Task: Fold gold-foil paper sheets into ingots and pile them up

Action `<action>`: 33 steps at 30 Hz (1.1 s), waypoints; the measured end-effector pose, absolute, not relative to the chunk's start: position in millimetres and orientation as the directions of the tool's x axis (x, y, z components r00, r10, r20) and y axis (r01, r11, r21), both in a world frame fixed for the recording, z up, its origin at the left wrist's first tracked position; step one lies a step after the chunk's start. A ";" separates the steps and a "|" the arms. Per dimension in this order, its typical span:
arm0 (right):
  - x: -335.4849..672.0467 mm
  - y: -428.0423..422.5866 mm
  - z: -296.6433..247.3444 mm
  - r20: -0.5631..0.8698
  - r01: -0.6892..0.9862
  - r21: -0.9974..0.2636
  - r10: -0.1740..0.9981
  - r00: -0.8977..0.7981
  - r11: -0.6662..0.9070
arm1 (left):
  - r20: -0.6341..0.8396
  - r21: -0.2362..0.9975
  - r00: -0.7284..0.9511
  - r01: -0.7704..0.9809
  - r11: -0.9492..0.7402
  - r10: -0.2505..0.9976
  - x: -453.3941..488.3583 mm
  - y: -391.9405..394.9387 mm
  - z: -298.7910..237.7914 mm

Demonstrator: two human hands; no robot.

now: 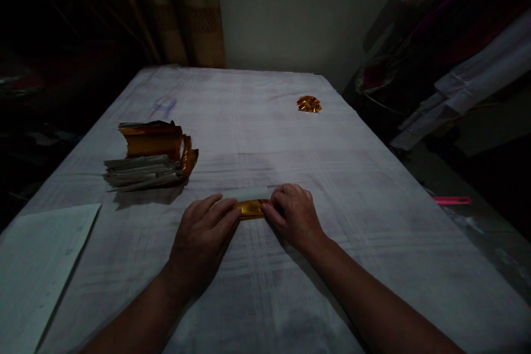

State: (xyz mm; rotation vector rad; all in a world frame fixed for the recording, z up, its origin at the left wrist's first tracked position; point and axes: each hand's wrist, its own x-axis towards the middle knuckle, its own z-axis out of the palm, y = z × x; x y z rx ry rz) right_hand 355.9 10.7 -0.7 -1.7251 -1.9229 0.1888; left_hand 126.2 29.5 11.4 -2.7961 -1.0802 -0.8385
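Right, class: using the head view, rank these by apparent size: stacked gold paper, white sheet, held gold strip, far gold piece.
1. White sheet
2. Stacked gold paper
3. Held gold strip (visible part)
4. Far gold piece

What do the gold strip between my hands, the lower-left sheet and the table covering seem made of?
Gold strip: probably foil or foil-faced paper, shiny, from its metallic glints.
Sheet: likely paper or card, matte, flat with a crisp straight edge.
Table covering: apparently cloth, dull, given its wrinkles and faint checks, though plastic is possible.
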 end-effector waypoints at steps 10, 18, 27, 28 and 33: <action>356.2 8.9 1.3 0.286 0.863 -0.481 0.958 -0.012 0.155 | 0.393 0.140 0.722 0.565 -0.813 0.569 128.6 17.8 6.4; 357.5 8.0 0.1 0.287 0.848 -0.503 0.958 -0.015 0.164 | 0.372 0.171 0.728 0.557 -0.813 0.577 127.3 19.3 4.5; 357.4 6.9 -1.6 0.307 0.860 -0.485 0.952 -0.001 0.158 | 0.383 0.157 0.722 0.564 -0.811 0.576 127.5 17.3 1.9; 357.0 6.3 -2.1 0.325 0.858 -0.485 0.946 -0.005 0.172 | 0.383 0.151 0.723 0.565 -0.811 0.575 127.9 17.5 2.6; 347.2 3.8 -5.1 0.438 0.855 -0.453 0.898 -0.035 0.254 | 0.382 0.122 0.731 0.567 -0.815 0.565 130.2 18.1 5.4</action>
